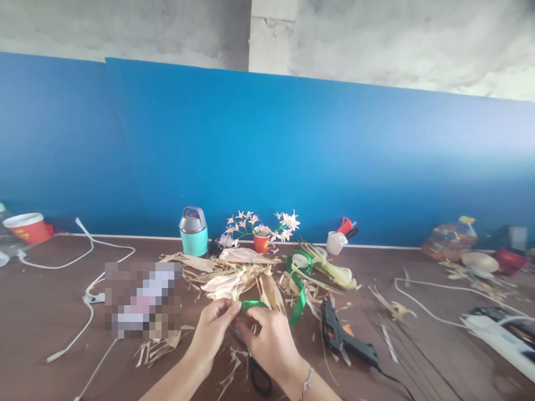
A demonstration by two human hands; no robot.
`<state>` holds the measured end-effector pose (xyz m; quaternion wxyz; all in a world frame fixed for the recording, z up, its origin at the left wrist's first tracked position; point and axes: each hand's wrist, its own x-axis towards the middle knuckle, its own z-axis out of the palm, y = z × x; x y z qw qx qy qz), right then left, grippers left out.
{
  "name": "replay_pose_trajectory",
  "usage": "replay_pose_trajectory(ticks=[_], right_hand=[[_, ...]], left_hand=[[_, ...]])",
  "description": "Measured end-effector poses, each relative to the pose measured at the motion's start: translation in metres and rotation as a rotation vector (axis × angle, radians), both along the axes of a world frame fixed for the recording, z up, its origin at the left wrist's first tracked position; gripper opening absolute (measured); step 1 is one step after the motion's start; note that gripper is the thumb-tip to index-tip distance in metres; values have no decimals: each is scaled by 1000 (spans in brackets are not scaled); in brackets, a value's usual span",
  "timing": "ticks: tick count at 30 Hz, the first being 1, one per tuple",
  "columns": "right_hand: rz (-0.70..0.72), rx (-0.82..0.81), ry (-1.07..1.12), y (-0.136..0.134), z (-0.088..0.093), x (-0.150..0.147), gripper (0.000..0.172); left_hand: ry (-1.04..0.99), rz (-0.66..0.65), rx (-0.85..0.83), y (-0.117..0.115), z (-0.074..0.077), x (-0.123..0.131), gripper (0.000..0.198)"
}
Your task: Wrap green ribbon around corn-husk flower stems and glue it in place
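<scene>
Both hands meet above the near middle of the table. My left hand [215, 328] pinches one end of a short green ribbon [253, 304] between thumb and fingers. Close beside it, my right hand [271, 337] is closed, its fingertips at the ribbon's other side and partly hidden. Just beyond the fingers lie dried corn husks [229, 281]. More green ribbon [299, 303] curls off a roll to the right of the husks. Under my right hand shows the dark handle of scissors [259, 376], the rest being covered.
A black glue gun [346, 337] with a cord lies to the right. Behind the husks stand a teal flask [194, 239], a red pot [262, 243] of husk flowers and a white cup [335, 243]. White cables [90, 278] run along the left; a power strip [497, 340] lies far right.
</scene>
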<state>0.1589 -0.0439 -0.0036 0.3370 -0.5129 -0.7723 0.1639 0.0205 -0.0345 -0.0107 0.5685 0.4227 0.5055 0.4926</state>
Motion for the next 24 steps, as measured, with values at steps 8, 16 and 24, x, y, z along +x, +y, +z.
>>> replay_pose_trajectory(ticks=[8,16,24], right_hand=[[6,9,-61,0,-6,0,23],[57,84,-63,2,-8,1,24],[27,120,-45,1,-7,3,20]], left_hand=[[221,4,95,0,4,2,30],[161,-8,75,-2,4,3,33],[190,-12,87,1,3,0,34]])
